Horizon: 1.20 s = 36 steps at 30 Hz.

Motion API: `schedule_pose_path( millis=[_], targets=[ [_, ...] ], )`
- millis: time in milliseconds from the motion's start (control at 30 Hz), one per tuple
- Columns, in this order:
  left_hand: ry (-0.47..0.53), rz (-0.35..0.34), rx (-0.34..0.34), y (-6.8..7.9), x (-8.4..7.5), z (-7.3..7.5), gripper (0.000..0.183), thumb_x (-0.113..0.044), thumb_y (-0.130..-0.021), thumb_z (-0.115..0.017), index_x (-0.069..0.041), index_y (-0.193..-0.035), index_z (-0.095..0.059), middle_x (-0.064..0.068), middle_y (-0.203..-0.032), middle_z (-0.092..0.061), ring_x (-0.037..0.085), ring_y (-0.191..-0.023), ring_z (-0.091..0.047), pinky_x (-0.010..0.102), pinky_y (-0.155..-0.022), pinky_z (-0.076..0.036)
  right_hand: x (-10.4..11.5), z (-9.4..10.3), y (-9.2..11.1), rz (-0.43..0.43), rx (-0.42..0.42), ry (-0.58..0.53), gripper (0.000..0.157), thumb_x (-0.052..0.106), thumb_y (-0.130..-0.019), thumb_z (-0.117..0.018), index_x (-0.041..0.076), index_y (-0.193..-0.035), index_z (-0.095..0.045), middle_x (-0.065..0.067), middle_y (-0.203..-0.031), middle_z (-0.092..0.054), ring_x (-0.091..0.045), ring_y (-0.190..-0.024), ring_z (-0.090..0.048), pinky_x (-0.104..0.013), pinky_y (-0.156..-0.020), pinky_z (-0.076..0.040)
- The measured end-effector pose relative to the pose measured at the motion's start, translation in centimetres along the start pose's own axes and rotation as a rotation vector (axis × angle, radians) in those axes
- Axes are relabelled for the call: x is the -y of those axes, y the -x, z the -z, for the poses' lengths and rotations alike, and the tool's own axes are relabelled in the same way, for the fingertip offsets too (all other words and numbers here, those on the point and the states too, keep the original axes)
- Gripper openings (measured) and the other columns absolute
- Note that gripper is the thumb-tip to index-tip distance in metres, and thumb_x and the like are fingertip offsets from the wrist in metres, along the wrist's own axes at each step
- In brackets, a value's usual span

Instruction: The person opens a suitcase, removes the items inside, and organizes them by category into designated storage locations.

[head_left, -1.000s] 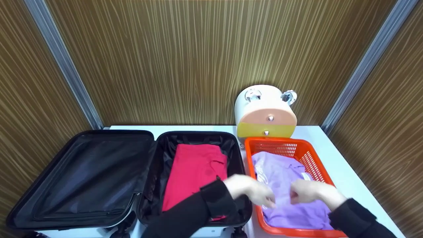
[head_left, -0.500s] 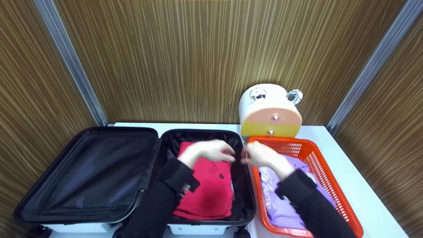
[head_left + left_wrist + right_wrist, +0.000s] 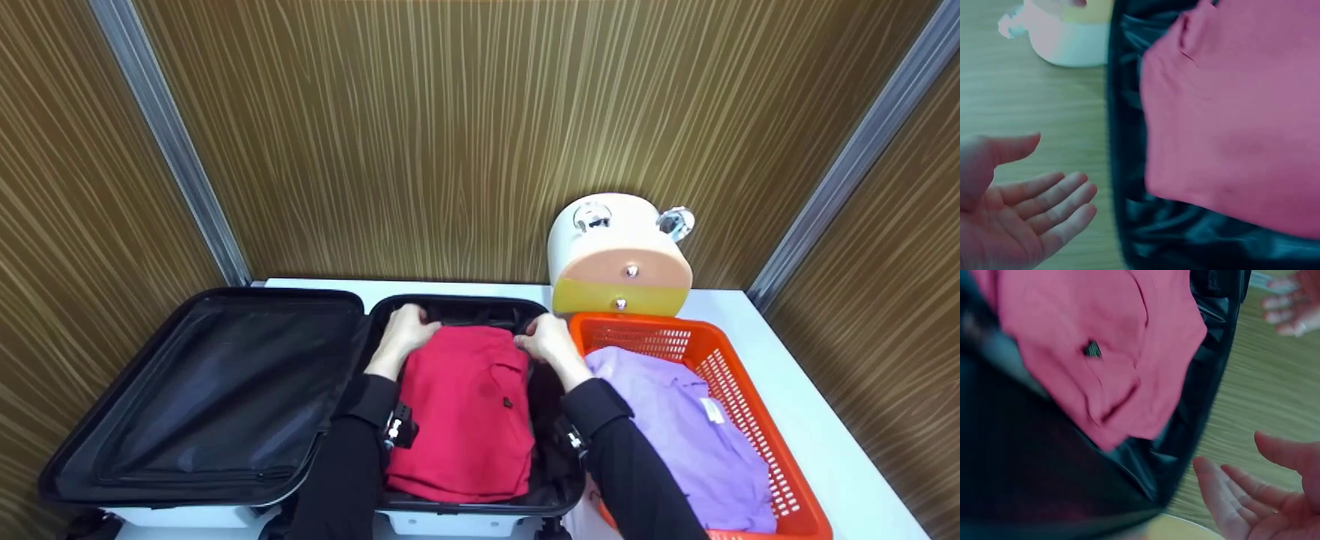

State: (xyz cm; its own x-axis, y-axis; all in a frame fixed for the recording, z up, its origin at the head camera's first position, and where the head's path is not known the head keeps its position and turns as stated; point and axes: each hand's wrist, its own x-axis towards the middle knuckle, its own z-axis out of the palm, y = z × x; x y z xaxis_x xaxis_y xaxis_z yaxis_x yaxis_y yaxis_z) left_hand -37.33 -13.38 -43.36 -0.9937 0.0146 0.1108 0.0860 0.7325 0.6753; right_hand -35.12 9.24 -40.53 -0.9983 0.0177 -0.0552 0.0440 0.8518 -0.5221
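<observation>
Head view: nearest me, my dark sleeves (image 3: 337, 487) reach in over the near edge of the open case (image 3: 217, 405). Between them the red garment (image 3: 461, 420) lies folded in the case's right half, its near edge just inside the rim. It looks light, soft and limp, not fragile, with enough grip in the cloth that it shouldn't slip; the loose layers along its right side would likely slide apart if I pulled at only one. I'd take it by both sides with fingers well under the whole stack, so that the middle doesn't sag.

My left hand (image 3: 406, 329) is just beside its far left corner, my right hand (image 3: 549, 337) by the far right one. The wrist views show both palms bare, fingers loosely extended and holding nothing; whether a fingertip brushes the cloth I can't tell.

To my right, the purple garment (image 3: 697, 442) lies in the orange basket (image 3: 739, 390) on the white worktop (image 3: 829, 442). Beyond that stand the drawer box (image 3: 619, 281) and the wall (image 3: 375, 150).
</observation>
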Motion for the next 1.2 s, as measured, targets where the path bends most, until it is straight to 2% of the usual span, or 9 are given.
schedule_pose_path(
  millis=[133, 267, 500, 567, 633, 833, 933, 1067, 1200],
  targets=[
    [-0.002, 0.171, 0.046, 2.5, -0.3, 0.8, 0.032, -0.018, -0.080, -0.062, 0.010, -0.093, -0.058, 0.025, -0.094, -0.059, 0.031, -0.088, -0.056, 0.039, -0.077, -0.044, -0.6, -1.6, -0.5, -0.153, 0.154, -0.078, 0.037, 0.029, -0.078, -0.066, -0.004, -0.093, -0.058, -0.019, -0.078, -0.063, -0.027, -0.060, -0.064, -0.031, -0.052, -0.051],
    [-0.003, 0.248, 0.088, 2.8, 2.4, -0.6, 0.041, -0.022, -0.080, -0.062, 0.008, -0.106, -0.056, 0.024, -0.104, -0.057, 0.031, -0.093, -0.055, 0.039, -0.080, -0.043, -1.1, -3.1, -0.5, -0.265, 0.261, -0.145, 0.043, 0.032, -0.079, -0.065, -0.006, -0.095, -0.054, -0.025, -0.079, -0.061, -0.036, -0.065, -0.063, -0.038, -0.053, -0.051],
    [-0.044, 0.304, 0.137, -5.1, 18.0, -12.6, 0.054, -0.045, -0.057, -0.077, -0.001, -0.085, -0.062, 0.014, -0.079, -0.060, 0.025, -0.070, -0.056, 0.036, -0.059, -0.045, -2.1, -5.1, 0.3, -0.345, 0.428, -0.229, 0.057, 0.032, -0.080, -0.063, -0.010, -0.112, -0.041, -0.037, -0.093, -0.055, -0.048, -0.078, -0.058, -0.049, -0.063, -0.049],
    [-0.049, 0.318, 0.169, -5.4, 19.0, -13.7, 0.056, -0.046, -0.057, -0.077, -0.001, -0.087, -0.062, 0.016, -0.082, -0.061, 0.027, -0.074, -0.058, 0.037, -0.062, -0.047, -2.2, -5.4, 0.6, -0.360, 0.451, -0.241, 0.057, 0.030, -0.080, -0.063, -0.009, -0.113, -0.040, -0.037, -0.096, -0.054, -0.049, -0.081, -0.057, -0.050, -0.066, -0.048],
    [-0.059, 0.323, 0.183, -4.9, 18.7, -13.8, 0.053, -0.041, -0.061, -0.076, 0.002, -0.089, -0.062, 0.019, -0.086, -0.061, 0.030, -0.078, -0.058, 0.040, -0.065, -0.047, -2.3, -5.6, 0.8, -0.357, 0.450, -0.247, 0.054, 0.029, -0.080, -0.063, -0.009, -0.111, -0.041, -0.034, -0.096, -0.055, -0.046, -0.083, -0.058, -0.049, -0.066, -0.049],
    [-0.086, 0.346, 0.164, -2.1, 14.5, -11.1, 0.042, -0.030, -0.066, -0.072, 0.003, -0.089, -0.062, 0.022, -0.088, -0.060, 0.032, -0.080, -0.058, 0.039, -0.068, -0.047, -3.9, -7.3, -0.1, -0.384, 0.429, -0.259, 0.054, 0.028, -0.078, -0.066, -0.009, -0.110, -0.044, -0.027, -0.096, -0.057, -0.039, -0.084, -0.059, -0.049, -0.068, -0.048],
    [-0.102, 0.368, 0.170, -0.9, 12.6, -9.6, 0.041, -0.030, -0.065, -0.073, 0.002, -0.087, -0.063, 0.022, -0.086, -0.060, 0.031, -0.075, -0.058, 0.039, -0.063, -0.047, -8.2, -11.3, -3.6, -0.390, 0.485, -0.305, 0.066, 0.036, -0.072, -0.071, -0.006, -0.114, -0.043, -0.028, -0.103, -0.054, -0.040, -0.085, -0.058, -0.050, -0.064, -0.047],
    [-0.124, 0.414, 0.209, 2.2, 7.1, -5.6, 0.034, -0.020, -0.068, -0.070, 0.003, -0.091, -0.062, 0.024, -0.094, -0.059, 0.032, -0.082, -0.058, 0.043, -0.068, -0.046, -15.2, -18.1, -9.2, -0.357, 0.504, -0.371, 0.063, 0.038, -0.071, -0.070, -0.004, -0.111, -0.045, -0.030, -0.105, -0.052, -0.043, -0.084, -0.056, -0.049, -0.060, -0.048],
    [-0.162, 0.383, 0.200, 4.7, 2.8, -2.2, 0.024, -0.006, -0.069, -0.061, 0.005, -0.090, -0.061, 0.024, -0.096, -0.059, 0.032, -0.086, -0.058, 0.041, -0.070, -0.047, -15.4, -19.0, -10.4, -0.347, 0.410, -0.361, 0.038, 0.018, -0.070, -0.072, -0.002, -0.093, -0.049, -0.025, -0.079, -0.057, -0.036, -0.064, -0.059, -0.042, -0.048, -0.049]
  ],
)
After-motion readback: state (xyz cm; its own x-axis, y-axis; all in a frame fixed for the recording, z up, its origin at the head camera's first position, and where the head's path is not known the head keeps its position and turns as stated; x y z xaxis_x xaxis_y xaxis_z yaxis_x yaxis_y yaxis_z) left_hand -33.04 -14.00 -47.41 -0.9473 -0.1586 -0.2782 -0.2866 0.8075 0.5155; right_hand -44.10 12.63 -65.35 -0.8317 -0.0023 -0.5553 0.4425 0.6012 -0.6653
